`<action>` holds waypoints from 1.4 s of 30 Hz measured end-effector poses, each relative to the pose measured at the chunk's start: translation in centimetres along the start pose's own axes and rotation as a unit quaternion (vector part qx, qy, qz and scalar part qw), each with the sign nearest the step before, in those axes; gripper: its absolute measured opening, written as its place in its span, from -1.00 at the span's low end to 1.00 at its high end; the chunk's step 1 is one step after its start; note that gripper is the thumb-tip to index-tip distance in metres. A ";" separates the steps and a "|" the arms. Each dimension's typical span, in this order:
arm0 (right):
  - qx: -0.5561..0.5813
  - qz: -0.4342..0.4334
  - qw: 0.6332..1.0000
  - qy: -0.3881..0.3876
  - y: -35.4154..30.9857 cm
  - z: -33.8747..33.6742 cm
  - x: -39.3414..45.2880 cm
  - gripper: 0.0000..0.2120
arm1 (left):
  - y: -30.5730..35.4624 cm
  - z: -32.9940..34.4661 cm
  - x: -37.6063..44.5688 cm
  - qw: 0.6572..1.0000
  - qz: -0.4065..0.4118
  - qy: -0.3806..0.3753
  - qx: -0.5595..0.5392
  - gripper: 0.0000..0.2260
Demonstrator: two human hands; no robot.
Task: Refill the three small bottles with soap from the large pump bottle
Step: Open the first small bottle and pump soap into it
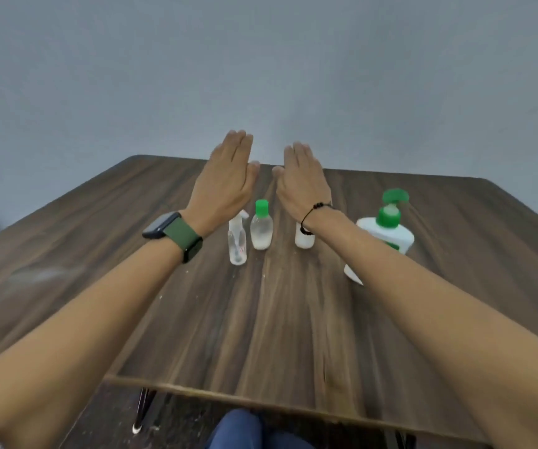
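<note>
You are at the very start: nothing has been picked up, and every bottle on the wooden table (196,319) stands capped. Your left hand (225,183) and your right hand (303,183) are both stretched out flat, palms down, fingers together, empty, held side by side in the air beyond the bottles. They are close to each other but not touching.

Take the middle of the table as the clock's centre. The three small bottles stand in a loose row toward 12 o'clock: a clear spray bottle (237,244) at about 11, a clear bottle with a green cap (261,226) just beside it at 12, and a small white bottle (304,238) at about 1, partly hidden under your right wrist. The large pump bottle (387,234), white with a green pump head, stands at roughly 2 o'clock, apart from the row; your right forearm crosses in front of its lower part.

How much soap each small bottle holds is hard to judge; the green-capped one looks cloudy low down.

The next move, as I judge it, is to bring one hand back to a small bottle, steady its body with the other, and unscrew the top. The spray bottle is narrow and light, so it may tip when you twist. Only then does the pump come into play.
</note>
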State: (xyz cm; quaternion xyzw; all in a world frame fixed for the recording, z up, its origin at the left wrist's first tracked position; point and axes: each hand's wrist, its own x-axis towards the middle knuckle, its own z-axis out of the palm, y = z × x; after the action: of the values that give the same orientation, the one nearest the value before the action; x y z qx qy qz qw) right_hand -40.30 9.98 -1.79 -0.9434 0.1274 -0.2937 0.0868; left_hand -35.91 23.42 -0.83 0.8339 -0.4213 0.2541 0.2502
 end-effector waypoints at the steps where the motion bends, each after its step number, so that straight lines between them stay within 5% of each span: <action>1: 0.010 0.001 1.000 0.005 -0.3 0.1 -1.0 -0.38 | 0.4 -0.4 -0.8 1.000 -0.005 0.011 -0.006 -0.60; 7: 0.049 0.022 0.999 -0.012 -1.2 0.7 -6.2 -0.68 | 1.0 -1.0 -6.1 0.996 -0.056 0.016 -0.070 -0.65; 12: 0.104 0.037 0.994 -0.016 -2.0 -0.1 -9.5 -0.67 | -0.1 0.3 -9.5 0.965 -0.209 0.031 -0.153 -0.65; 16: 0.161 0.035 0.984 -0.061 -2.9 0.5 -9.6 -0.65 | -0.4 1.8 -10.3 0.934 -0.297 -0.046 -0.191 -0.52; 20: 0.236 0.087 0.965 -0.068 -4.4 2.0 -8.7 -0.65 | 0.3 3.7 -9.6 0.926 -0.312 -0.072 -0.199 -0.49; 24: 0.270 0.112 0.956 -0.031 -5.3 3.6 -7.3 -0.75 | 0.1 5.4 -8.2 0.919 -0.314 -0.017 -0.236 -0.73; 35: 0.337 0.132 0.932 -0.008 -4.9 6.5 -5.2 -0.73 | -0.2 7.0 -7.3 0.909 -0.329 0.079 -0.243 -0.88; 42: 0.357 0.092 0.930 0.000 -2.5 3.5 -4.8 -0.82 | 0.6 4.8 -6.5 0.922 -0.271 0.006 -0.275 -0.88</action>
State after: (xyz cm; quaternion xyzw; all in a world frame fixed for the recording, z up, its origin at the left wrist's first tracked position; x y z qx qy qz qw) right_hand -41.62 14.11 -6.64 -0.8345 0.1006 -0.3100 0.4442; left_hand -38.76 23.83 -8.44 0.8128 -0.2313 0.0557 0.5317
